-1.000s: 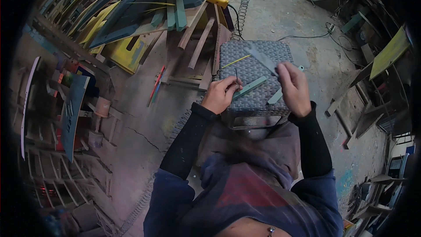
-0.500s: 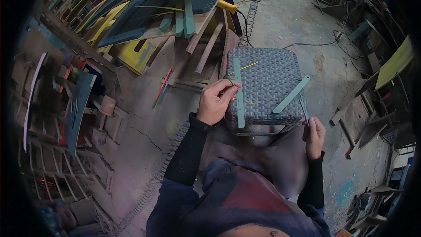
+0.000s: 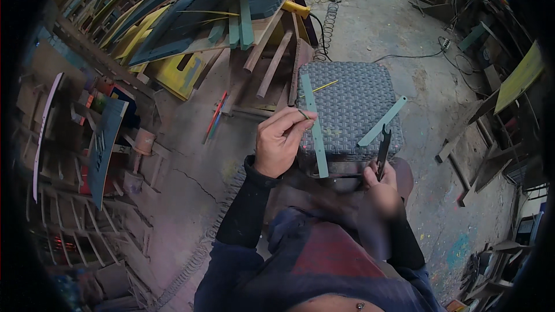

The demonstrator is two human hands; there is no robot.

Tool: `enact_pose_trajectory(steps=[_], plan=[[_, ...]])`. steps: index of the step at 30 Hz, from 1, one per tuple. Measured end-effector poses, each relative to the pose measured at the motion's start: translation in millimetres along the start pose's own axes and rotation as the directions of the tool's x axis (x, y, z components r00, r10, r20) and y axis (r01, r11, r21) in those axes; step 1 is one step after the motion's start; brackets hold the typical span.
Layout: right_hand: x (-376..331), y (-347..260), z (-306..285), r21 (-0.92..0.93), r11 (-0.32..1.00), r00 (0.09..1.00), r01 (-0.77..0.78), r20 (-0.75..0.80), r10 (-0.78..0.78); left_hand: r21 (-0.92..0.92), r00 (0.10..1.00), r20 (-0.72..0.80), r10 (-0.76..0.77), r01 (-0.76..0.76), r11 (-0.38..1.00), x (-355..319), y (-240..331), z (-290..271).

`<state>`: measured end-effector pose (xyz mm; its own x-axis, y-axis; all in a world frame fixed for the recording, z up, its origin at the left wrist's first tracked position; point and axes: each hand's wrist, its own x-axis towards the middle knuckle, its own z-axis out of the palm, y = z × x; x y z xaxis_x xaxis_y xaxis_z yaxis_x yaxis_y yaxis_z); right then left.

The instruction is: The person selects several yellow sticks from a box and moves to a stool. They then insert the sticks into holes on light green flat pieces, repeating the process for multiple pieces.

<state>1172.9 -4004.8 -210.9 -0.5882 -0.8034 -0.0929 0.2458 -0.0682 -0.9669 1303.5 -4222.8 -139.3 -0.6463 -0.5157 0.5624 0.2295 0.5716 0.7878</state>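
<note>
My left hand (image 3: 278, 141) is closed in a pinch beside the long green strip (image 3: 315, 130); a small thin dark piece shows at its fingertips, too small to name. The strip lies along the left side of a grey woven stool (image 3: 352, 86), its near end jutting past the stool's front edge. Closed around a dark open-ended wrench (image 3: 384, 147), my right hand (image 3: 381, 182) is at the stool's near right corner, the forked jaw pointing up. A shorter green strip (image 3: 381, 121) with a hole at its end lies slanted on the stool. A thin yellow stick (image 3: 325, 86) rests beside the long strip.
Blue and green boards (image 3: 219, 8) are stacked on a bench at the far left, with yellow panels (image 3: 180, 75) below. A coiled hose (image 3: 199, 248) runs over the floor on my left. A cable (image 3: 410, 56) crosses the floor behind the stool. Wooden pieces (image 3: 471, 167) stand at right.
My right hand has moved left toward the stool's front, and the wrench has turned from edge-on to face-on. The long strip has tilted slightly, its near end shifting right and toward me.
</note>
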Motion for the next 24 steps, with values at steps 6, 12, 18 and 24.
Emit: enact_pose_trajectory(steps=[6,12,18,24], plan=[[-1.2,3.9,37.6,0.390,0.896,0.960,-0.213,0.255,0.117,-0.259,0.990,-0.115,-0.080,0.048,0.965,-20.4,11.3,23.4],[2.0,2.9,48.6,0.406,0.913,0.982,-0.039,0.184,-0.039,-0.451,0.960,-0.064,-0.273,0.216,0.866,-38.4,7.6,36.3],[9.6,-5.4,51.5,0.070,0.991,0.986,0.117,0.112,-0.124,0.027,0.785,0.257,-0.563,0.577,0.816,-50.8,22.9,28.0],[3.7,6.3,48.3,0.076,0.992,0.989,0.100,0.104,-0.108,0.084,0.922,-0.015,-0.388,0.388,0.918,-35.7,-14.4,17.2]])
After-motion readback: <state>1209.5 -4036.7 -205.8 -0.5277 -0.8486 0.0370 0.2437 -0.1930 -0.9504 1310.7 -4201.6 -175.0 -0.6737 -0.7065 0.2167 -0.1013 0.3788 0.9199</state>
